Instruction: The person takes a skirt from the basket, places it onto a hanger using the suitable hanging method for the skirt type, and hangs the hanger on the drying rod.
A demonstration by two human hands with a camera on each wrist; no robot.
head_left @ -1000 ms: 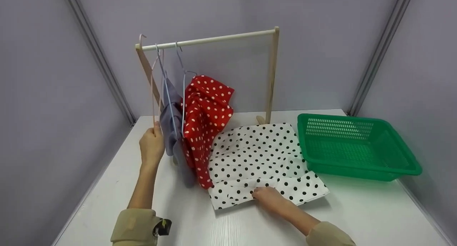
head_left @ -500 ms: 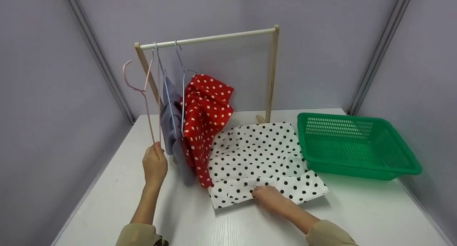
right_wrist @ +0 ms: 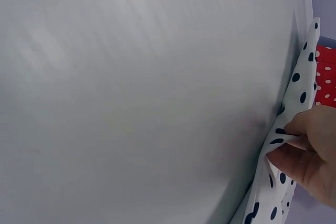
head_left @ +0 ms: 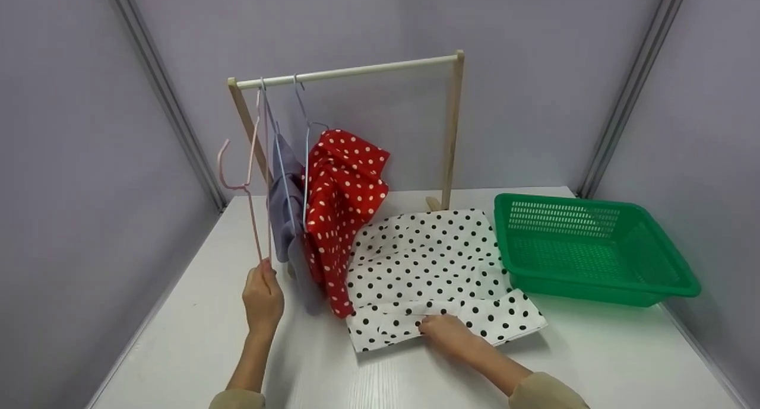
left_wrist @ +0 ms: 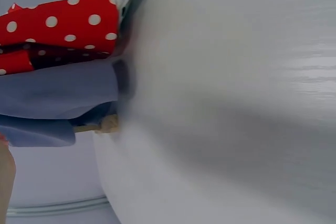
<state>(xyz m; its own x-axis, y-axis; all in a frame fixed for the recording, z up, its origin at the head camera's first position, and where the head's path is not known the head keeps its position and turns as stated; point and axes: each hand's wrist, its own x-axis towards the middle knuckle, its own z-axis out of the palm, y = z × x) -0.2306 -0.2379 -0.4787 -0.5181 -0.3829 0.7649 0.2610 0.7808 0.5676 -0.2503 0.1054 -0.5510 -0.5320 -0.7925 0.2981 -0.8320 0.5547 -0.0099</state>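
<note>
My left hand [head_left: 263, 296] grips a pink clothes hanger [head_left: 253, 219] by its lower part, left of the rack. The hanger's hook points up and left, off the rack's bar. Only a sliver of that hand shows at the edge of the left wrist view. My right hand [head_left: 448, 333] pinches the near edge of a white cloth with black dots [head_left: 415, 266], which lies spread on the table. In the right wrist view, thumb and fingers [right_wrist: 294, 163] bunch a fold of this cloth. Part of the hanger overlaps the hanging grey-blue cloth.
A wooden rack [head_left: 356, 70] stands at the back. From its left part hang a grey-blue cloth [head_left: 287, 177] and a red cloth with white dots [head_left: 344, 189], on light blue hangers. A green basket [head_left: 594, 284] sits right of the white cloth. Grey walls enclose the table [head_left: 368, 385].
The pink hanger's hook has come off the rack's bar and dropped left. My left hand has moved down and toward me with it. The right hand stays on the white cloth.
</note>
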